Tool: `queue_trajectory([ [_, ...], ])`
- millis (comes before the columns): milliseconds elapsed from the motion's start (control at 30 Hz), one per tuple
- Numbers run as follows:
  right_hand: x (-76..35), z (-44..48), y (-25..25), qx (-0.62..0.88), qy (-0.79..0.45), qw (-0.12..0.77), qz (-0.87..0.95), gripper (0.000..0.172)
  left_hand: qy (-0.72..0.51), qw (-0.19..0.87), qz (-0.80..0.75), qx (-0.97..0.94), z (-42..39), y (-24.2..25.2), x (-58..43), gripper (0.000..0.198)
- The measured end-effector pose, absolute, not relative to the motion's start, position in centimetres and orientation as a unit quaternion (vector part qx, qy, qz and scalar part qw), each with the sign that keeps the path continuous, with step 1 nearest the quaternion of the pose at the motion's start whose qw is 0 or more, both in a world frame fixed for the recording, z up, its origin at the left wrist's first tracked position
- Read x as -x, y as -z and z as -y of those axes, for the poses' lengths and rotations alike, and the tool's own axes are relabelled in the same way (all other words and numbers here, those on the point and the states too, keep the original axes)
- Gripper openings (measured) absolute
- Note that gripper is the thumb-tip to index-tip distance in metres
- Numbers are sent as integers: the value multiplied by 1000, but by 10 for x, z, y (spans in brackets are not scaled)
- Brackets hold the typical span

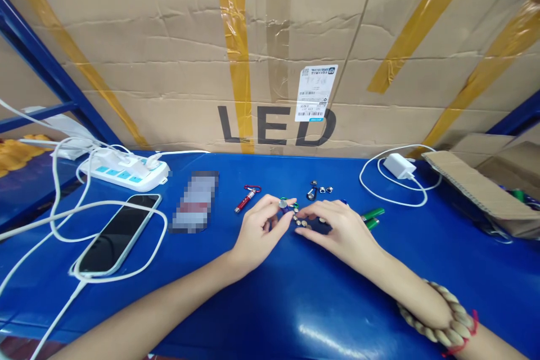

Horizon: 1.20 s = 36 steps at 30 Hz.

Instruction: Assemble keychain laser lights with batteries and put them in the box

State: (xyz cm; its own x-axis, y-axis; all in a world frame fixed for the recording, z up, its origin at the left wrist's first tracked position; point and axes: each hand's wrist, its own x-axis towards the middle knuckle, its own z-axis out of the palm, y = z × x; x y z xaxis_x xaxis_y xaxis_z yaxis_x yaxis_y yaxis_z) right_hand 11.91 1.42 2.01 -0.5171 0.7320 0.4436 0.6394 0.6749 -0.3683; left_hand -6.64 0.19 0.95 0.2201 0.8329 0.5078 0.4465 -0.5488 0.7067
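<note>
My left hand (264, 230) is closed in a pinch, with a small round silver piece (282, 203) showing at its fingertips. The piece looks like a button cell or a metal cap; I cannot tell which. Just to the right, my right hand (337, 228) reaches over the small parts with thumb and forefinger apart. Several shiny button cells (304, 224) lie below and beside its fingers, partly hidden. A green clip (295, 206) shows between the hands. Left of my left hand lies a red keychain flashlight (246, 201) with a red carabiner.
Green tubes (373, 215) lie beyond my right hand. Behind are a black clip (312, 191) and small metal pieces (326, 189). A phone (122, 233), cables and a power strip (126, 171) occupy the left. A white charger (399, 166) and open carton (476, 185) are at right.
</note>
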Motion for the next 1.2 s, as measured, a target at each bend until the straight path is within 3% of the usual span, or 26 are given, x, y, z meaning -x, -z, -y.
queue_trajectory([
  [100, -122, -19, -18, 418, -44, 212, 882, 20, -461, 198, -436, -747, -4, -6, 67, 21],
  [200, -123, -21, -15, 425, -28, 190, 885, 17, -446, 188, -430, -762, -4, -1, 67, 17],
  [567, -120, -21, -14, 432, -37, 210, 876, 3, -384, 184, -363, -829, 3, -2, 68, 14],
  [700, -119, -20, -14, 444, -47, 216, 868, 3, -397, 191, -384, -811, 0, 0, 68, 13],
  [867, -119, -20, -11, 452, -36, 217, 864, 16, -419, 183, -435, -776, -3, -1, 68, 8],
  [1200, -122, -22, -6, 456, -42, 233, 858, 8, -423, 183, -441, -770, -4, 0, 66, 8],
])
